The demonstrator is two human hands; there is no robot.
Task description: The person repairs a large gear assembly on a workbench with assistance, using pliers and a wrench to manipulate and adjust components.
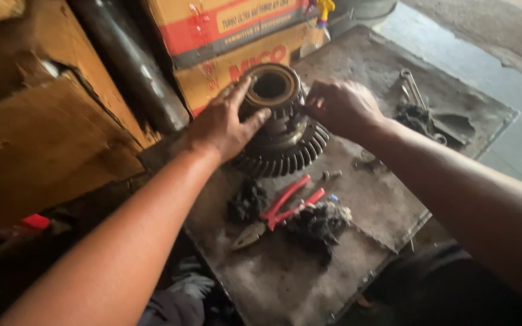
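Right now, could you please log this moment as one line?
left hand: steadies gear assembly | right hand: fingertips at its side | red-handled pliers: on bench

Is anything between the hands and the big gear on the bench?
Nothing visible. The left hand rests flat against the gear assembly, and the right hand pinches at its upper side; both touch it directly.

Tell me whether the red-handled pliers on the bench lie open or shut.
Open: the red-handled pliers lie flat on the metal bench with their two handles spread apart, between greasy rags. Neither hand touches them.
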